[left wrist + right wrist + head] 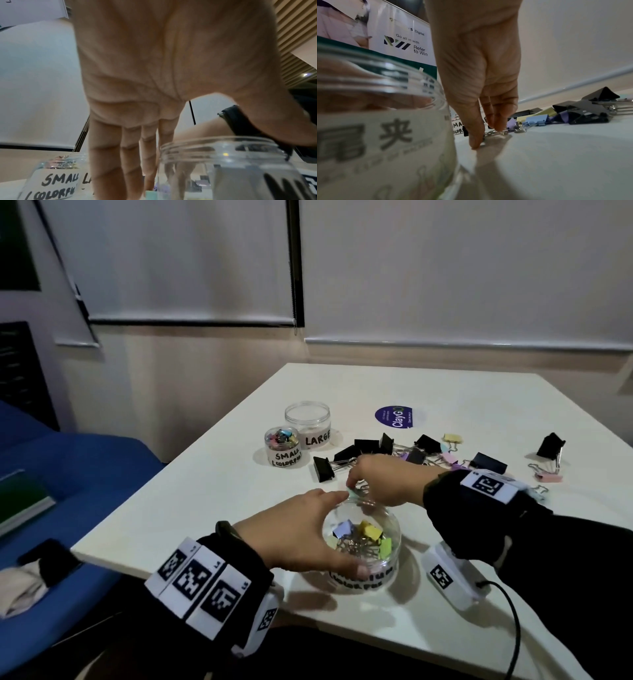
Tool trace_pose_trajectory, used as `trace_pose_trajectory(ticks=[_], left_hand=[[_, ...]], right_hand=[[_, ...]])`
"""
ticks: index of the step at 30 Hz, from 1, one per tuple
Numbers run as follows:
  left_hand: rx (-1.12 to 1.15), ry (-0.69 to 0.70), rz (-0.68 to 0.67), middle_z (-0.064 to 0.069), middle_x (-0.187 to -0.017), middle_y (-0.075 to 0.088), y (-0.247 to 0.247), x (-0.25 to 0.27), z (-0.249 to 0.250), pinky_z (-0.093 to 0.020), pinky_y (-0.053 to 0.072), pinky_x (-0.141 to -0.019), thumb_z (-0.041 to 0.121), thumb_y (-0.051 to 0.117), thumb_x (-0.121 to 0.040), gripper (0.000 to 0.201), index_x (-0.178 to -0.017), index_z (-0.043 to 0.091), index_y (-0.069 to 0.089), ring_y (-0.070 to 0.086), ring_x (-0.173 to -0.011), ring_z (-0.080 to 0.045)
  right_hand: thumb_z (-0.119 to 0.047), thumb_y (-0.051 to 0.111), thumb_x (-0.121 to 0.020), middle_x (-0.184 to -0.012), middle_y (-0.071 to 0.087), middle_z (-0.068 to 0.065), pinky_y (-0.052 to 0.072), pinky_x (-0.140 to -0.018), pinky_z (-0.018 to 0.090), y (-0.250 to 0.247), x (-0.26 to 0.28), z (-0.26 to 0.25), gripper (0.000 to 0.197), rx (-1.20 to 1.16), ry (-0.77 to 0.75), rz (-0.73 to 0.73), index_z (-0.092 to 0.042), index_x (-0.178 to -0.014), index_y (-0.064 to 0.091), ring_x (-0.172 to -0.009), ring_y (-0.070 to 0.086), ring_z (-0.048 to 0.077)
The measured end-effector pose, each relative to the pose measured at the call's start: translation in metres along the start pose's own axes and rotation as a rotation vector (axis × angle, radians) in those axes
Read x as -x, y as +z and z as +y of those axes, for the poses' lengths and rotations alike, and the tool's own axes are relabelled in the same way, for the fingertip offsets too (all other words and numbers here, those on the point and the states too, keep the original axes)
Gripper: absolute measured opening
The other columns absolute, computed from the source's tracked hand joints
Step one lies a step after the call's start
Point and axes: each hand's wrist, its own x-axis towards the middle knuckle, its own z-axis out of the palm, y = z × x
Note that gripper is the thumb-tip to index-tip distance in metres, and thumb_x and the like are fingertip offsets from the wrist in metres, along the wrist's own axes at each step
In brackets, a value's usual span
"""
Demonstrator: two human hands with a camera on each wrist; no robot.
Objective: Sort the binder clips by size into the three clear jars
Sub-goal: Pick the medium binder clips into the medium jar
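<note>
The clear medium jar (pixel 394 546) stands near the table's front edge and holds several coloured clips (pixel 370 530). My left hand (pixel 342 532) holds it, thumb on the near wall and fingers (pixel 106 169) down the far left side. Just beyond the rim, my right hand (pixel 356 487) pinches the wire handles (pixel 496 132) of a pale green binder clip (pixel 354 493) that lies on the table. The small jar (pixel 282 450), full of tiny coloured clips, and the large jar (pixel 308 422), which looks empty, stand at the back left.
A loose pile of black and pastel clips (pixel 411 453) lies behind my right hand. A black clip (pixel 323 469) sits at its left, with another black clip (pixel 549 445) and a pink one (pixel 548 477) far right. A round blue sticker (pixel 394 416) is farther back.
</note>
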Motion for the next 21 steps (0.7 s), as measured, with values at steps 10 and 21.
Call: trace_pose_trajectory(ticks=[10, 21], left_hand=[[0.041, -0.012, -0.034, 0.009, -0.143, 0.044, -0.003, -0.003, -0.008, -0.015, 0.035, -0.080, 0.036, 0.088, -0.064, 0.110, -0.151, 0.037, 0.021, 0.050, -0.101, -0.004], [0.051, -0.018, -0.053, 0.014, -0.125, 0.057, -0.006, -0.011, -0.014, -0.008, 0.043, -0.072, 0.025, 0.087, -0.065, 0.104, -0.147, 0.046, 0.026, 0.062, -0.095, -0.008]], right_hand=[[-0.011, 0.066, -0.077, -0.102, 0.064, -0.008, 0.046, -0.062, 0.021, -0.045, 0.053, 0.011, 0.035, -0.341, -0.021, 0.293, -0.029, -0.106, 0.059, -0.070, 0.058, -0.003], [-0.003, 0.052, -0.081, -0.112, 0.063, -0.012, 0.047, -0.066, 0.019, -0.038, 0.094, -0.048, 0.043, -0.147, -0.226, -0.206, -0.032, -0.111, 0.061, -0.091, 0.056, 0.010]])
